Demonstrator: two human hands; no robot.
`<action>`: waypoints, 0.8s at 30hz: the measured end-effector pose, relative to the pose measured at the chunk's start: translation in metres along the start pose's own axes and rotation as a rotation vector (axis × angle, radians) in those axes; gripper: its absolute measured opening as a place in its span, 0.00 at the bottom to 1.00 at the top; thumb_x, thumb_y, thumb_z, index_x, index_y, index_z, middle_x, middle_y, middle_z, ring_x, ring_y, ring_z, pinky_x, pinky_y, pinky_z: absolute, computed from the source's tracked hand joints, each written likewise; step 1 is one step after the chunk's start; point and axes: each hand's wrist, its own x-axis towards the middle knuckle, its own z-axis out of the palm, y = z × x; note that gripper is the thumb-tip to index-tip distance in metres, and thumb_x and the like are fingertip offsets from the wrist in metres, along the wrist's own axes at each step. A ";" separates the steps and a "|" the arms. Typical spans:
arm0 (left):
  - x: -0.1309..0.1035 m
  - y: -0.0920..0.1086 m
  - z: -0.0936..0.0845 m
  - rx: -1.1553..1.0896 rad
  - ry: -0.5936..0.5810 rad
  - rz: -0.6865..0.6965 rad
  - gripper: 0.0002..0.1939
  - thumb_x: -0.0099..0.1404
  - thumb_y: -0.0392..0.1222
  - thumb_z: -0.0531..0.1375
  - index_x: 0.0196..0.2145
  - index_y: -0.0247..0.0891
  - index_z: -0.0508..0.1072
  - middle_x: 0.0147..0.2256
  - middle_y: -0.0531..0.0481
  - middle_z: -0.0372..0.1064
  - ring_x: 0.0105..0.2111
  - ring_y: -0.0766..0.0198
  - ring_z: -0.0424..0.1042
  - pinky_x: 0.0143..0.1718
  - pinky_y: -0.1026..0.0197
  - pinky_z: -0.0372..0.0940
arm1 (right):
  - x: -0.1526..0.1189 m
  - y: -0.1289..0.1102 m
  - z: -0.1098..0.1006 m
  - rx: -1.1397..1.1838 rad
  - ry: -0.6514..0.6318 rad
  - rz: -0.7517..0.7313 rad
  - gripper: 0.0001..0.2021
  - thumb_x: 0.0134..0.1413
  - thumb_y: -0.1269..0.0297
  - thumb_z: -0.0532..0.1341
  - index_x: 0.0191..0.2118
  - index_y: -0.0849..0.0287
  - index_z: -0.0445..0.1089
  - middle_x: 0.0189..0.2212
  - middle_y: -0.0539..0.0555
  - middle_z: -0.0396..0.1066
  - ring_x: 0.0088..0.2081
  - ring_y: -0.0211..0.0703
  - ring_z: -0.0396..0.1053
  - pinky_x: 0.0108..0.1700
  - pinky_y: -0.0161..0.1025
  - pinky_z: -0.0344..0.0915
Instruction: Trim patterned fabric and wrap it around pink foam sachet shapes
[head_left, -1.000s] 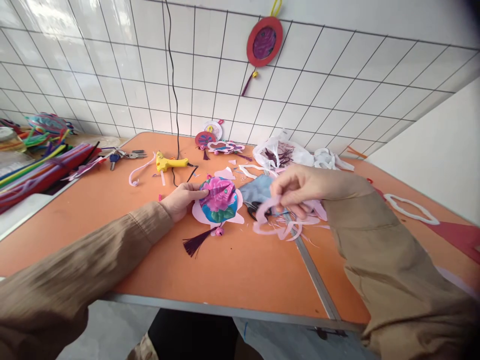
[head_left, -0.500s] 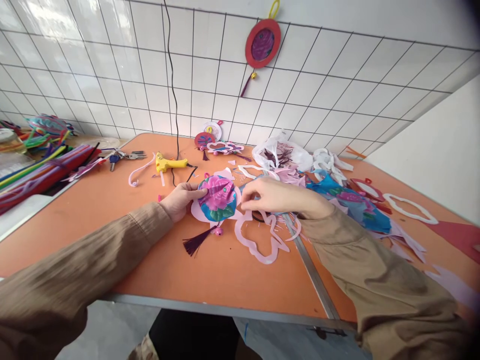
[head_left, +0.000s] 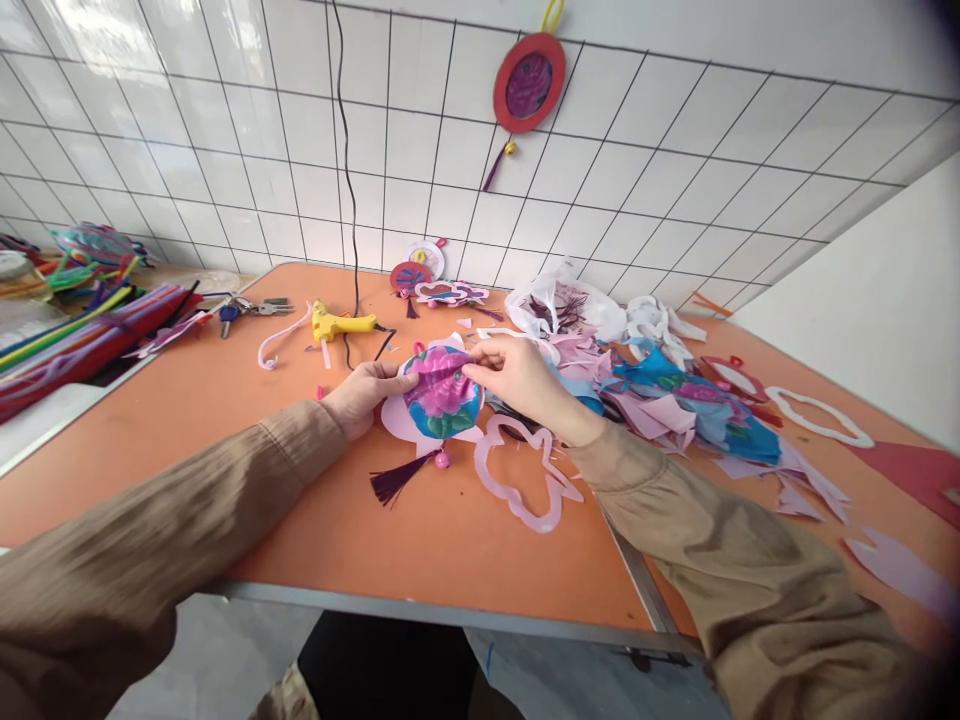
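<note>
Between my hands is a flower-printed fabric piece [head_left: 446,408] in pink, blue and green, lying over a pale pink cut-out [head_left: 397,428]. A pink bell or bead [head_left: 442,460] and a dark purple tassel [head_left: 397,482] hang from its lower edge. My left hand [head_left: 367,393] grips the left side, thumb on top of the print. At the upper right edge, my right hand [head_left: 514,375] pinches the fabric between thumb and fingers. Just right of it, a pink scalloped frame [head_left: 541,517] lies flat on the orange table [head_left: 420,545].
A yellow glue gun [head_left: 345,325] with a cord rests behind my left hand. Keys [head_left: 232,315] and bundled pipe cleaners [head_left: 97,345] are at left. Fabric scraps [head_left: 720,415] and a plastic bag [head_left: 566,300] cover the right side. A red round ornament [head_left: 529,82] hangs on the tiled wall.
My right hand has moved left and slightly up, from beside the fabric onto its upper right edge. My left hand keeps its hold, and the piece has shifted slightly right.
</note>
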 end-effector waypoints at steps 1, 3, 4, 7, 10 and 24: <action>0.000 0.000 0.000 0.005 0.001 -0.002 0.21 0.38 0.46 0.78 0.26 0.28 0.80 0.26 0.41 0.78 0.25 0.58 0.76 0.32 0.58 0.72 | 0.000 0.001 0.000 0.002 0.009 0.004 0.08 0.48 0.63 0.61 0.23 0.59 0.66 0.19 0.47 0.63 0.24 0.37 0.60 0.30 0.37 0.56; -0.001 0.001 0.000 0.014 0.002 -0.012 0.22 0.38 0.46 0.79 0.28 0.28 0.81 0.27 0.40 0.79 0.26 0.57 0.77 0.32 0.57 0.72 | 0.001 0.002 0.000 0.013 0.039 -0.008 0.06 0.48 0.64 0.61 0.24 0.59 0.66 0.22 0.49 0.67 0.26 0.39 0.64 0.32 0.38 0.60; -0.001 0.001 0.001 0.017 0.001 -0.017 0.22 0.38 0.46 0.78 0.28 0.27 0.81 0.28 0.40 0.79 0.26 0.57 0.77 0.32 0.57 0.72 | 0.002 0.002 0.000 0.028 0.067 -0.022 0.05 0.49 0.65 0.60 0.25 0.59 0.67 0.23 0.50 0.69 0.27 0.40 0.66 0.34 0.39 0.61; -0.002 0.002 0.002 0.022 0.007 -0.025 0.20 0.40 0.45 0.78 0.28 0.28 0.81 0.28 0.40 0.79 0.26 0.58 0.77 0.30 0.59 0.71 | 0.003 0.001 -0.002 0.106 0.161 -0.077 0.04 0.53 0.66 0.58 0.30 0.58 0.67 0.27 0.51 0.70 0.30 0.41 0.68 0.37 0.40 0.65; -0.003 0.003 0.004 0.024 0.031 -0.026 0.17 0.41 0.43 0.77 0.26 0.29 0.81 0.26 0.41 0.79 0.25 0.59 0.76 0.28 0.60 0.70 | 0.002 -0.004 -0.007 0.183 0.184 -0.135 0.05 0.56 0.65 0.57 0.33 0.58 0.68 0.28 0.51 0.70 0.30 0.40 0.68 0.36 0.39 0.65; -0.001 -0.002 0.000 0.088 -0.039 0.013 0.27 0.42 0.57 0.76 0.31 0.29 0.81 0.28 0.41 0.79 0.25 0.59 0.75 0.28 0.60 0.67 | -0.011 -0.017 0.009 -0.040 -0.210 -0.248 0.03 0.56 0.71 0.63 0.34 0.58 0.75 0.24 0.48 0.71 0.27 0.37 0.67 0.34 0.37 0.63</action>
